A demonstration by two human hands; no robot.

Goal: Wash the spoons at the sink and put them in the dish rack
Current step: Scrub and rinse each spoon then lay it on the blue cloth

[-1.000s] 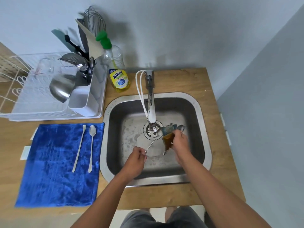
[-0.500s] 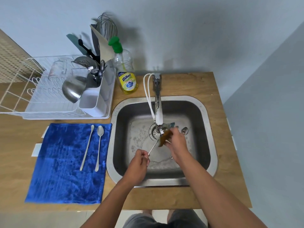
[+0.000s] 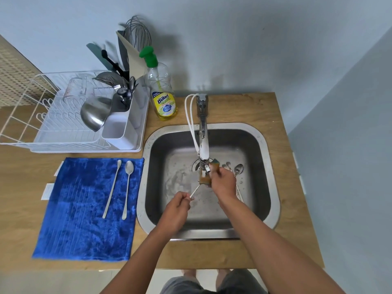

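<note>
Over the steel sink point(image 3: 269, 187), my left hand point(image 3: 178, 211) pinches the handle end of a long spoon point(image 3: 194, 192). My right hand point(image 3: 223, 183) grips a brown sponge point(image 3: 205, 179) wrapped around that spoon's bowl, just under the tap point(image 3: 203, 141). Several more spoons point(image 3: 237, 169) lie in the sink behind my right hand, partly hidden. Two long spoons point(image 3: 119, 187) lie side by side on the blue cloth point(image 3: 84, 219). The white dish rack point(image 3: 63, 124) stands at the back left.
The rack holds a steel bowl point(image 3: 95, 115), a glass and a caddy point(image 3: 125, 126) of utensils. A dish soap bottle point(image 3: 161, 90) with a green cap stands between rack and tap. White hoses point(image 3: 191, 124) loop beside the tap. The wooden counter point(image 3: 286, 230) ends at the right.
The sponge has slid down the spoon toward my left hand, covering its bowl. My head has shifted, so the whole scene sits further right in view. The spoons on the cloth have not moved.
</note>
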